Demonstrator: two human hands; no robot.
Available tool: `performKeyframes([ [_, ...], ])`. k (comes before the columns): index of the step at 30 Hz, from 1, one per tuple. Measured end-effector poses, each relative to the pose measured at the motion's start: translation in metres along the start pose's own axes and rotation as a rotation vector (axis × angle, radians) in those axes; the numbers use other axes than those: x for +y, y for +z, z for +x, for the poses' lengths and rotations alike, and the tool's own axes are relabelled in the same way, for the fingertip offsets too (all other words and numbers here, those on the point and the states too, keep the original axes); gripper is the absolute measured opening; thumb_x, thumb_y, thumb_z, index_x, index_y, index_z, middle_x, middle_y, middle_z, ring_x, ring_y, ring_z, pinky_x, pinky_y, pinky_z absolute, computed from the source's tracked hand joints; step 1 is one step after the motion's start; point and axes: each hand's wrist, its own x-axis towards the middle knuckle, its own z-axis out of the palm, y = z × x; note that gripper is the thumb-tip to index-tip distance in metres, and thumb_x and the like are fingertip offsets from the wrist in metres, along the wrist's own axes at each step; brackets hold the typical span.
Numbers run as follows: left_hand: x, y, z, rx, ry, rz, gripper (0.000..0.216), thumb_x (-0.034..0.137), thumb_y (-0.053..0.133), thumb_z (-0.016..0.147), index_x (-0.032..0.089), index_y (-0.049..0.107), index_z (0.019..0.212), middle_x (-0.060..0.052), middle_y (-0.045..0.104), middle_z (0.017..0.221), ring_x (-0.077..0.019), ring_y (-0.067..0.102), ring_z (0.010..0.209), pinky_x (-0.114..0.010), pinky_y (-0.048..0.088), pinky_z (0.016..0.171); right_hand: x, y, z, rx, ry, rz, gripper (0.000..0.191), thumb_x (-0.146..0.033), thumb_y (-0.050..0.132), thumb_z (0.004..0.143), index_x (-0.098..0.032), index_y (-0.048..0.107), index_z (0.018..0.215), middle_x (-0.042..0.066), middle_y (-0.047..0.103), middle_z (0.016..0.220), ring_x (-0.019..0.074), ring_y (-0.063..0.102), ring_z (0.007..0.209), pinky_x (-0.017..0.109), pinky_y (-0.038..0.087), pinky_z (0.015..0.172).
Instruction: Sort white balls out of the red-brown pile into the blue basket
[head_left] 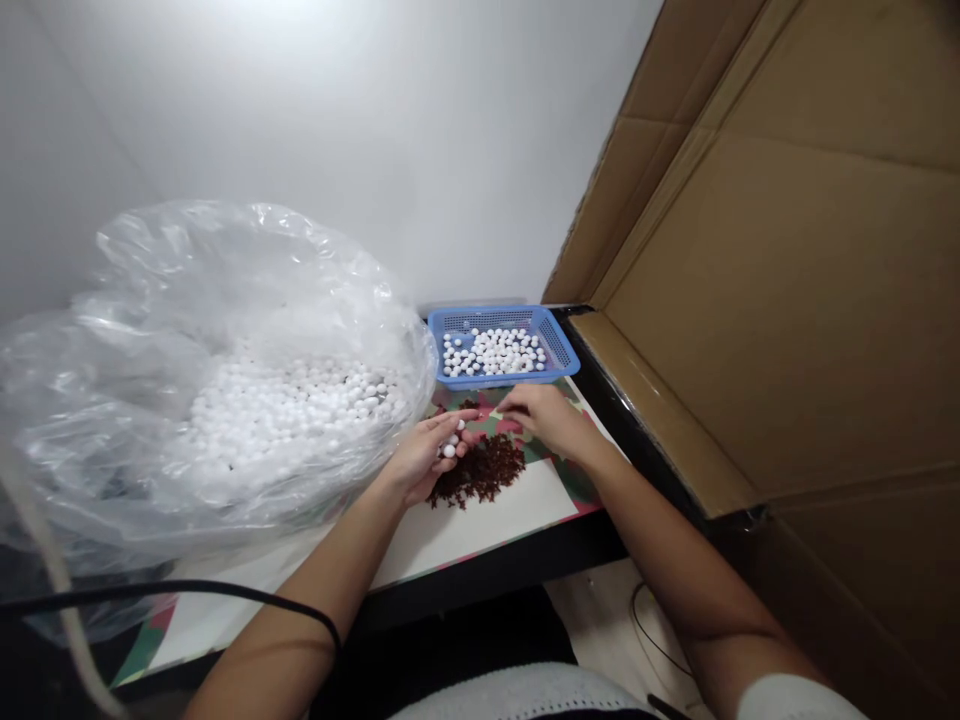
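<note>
Blue basket (pixel 487 382): seen at 12 o'clock from the dark-red heap (pixel 487 468); its floor is partly covered by white balls (pixel 501 352), judged to be the portion already set aside.
Clear bag (pixel 247 260): lying at 9 to 10 o'clock from the heap; a far larger supply of loose balls (pixel 277 410) is held inside, so most is judged to be left.
Dark-red heap: spread over the white sheet (pixel 480 535) and the patterned cover (pixel 585 488); a good amount is left unused.
Left hand (pixel 429 460): at 9 o'clock from the heap; several held balls (pixel 449 451) are cupped in its curled fingers, not yet put down.
Right hand (pixel 541 412): at 2 o'clock, held just apart from the left, fingers bent; whether anything is pinched cannot be told.
</note>
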Motion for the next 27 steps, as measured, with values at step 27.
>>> performKeyframes([
  [27, -0.009, 0.001, 0.002, 0.028, 0.057, 0.145, 0.041, 0.040, 0.074, 0.074, 0.015, 0.064, 0.105, -0.007, 0.065, 0.086, -0.0022, 0.040, 0.052, -0.015, 0.015, 0.039, -0.010, 0.024, -0.008, 0.012, 0.159, 0.418, 0.008, -0.020, 0.060, 0.074, -0.016, 0.066, 0.079, -0.003, 0.063, 0.067, 0.0091, 0.050, 0.056, 0.020, 0.036, 0.053],
])
